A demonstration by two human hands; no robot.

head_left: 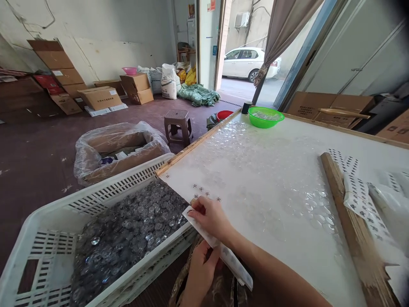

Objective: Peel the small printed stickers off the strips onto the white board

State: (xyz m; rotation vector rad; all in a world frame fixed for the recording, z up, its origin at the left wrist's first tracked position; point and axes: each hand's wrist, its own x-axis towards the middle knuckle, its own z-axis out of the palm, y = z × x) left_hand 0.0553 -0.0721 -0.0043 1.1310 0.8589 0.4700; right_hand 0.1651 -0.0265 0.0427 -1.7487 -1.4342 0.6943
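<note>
My left hand [202, 267] is closed around a folded bundle of white sticker strips [234, 266], low beside the table's front corner. At the upper end of the bundle, my right hand [211, 215] pinches with thumb and forefinger; whether a loose sticker is between the fingertips is hidden. Just beyond my right hand, several small dark printed stickers [201, 189] sit on clear discs on the white tabletop [243, 238]. Many transparent round discs [316, 209] lie spread over that surface. To the left, a white plastic crate [57, 213] holds a heap of clear discs with dark prints [128, 234].
A green bowl [266, 121] of clear pieces stands at the table's far corner. More sticker strips [359, 192] lie by a wooden bar [348, 221] at right. On the floor are a brown stool [177, 123], a plastic-lined box [121, 147] and cartons [100, 98].
</note>
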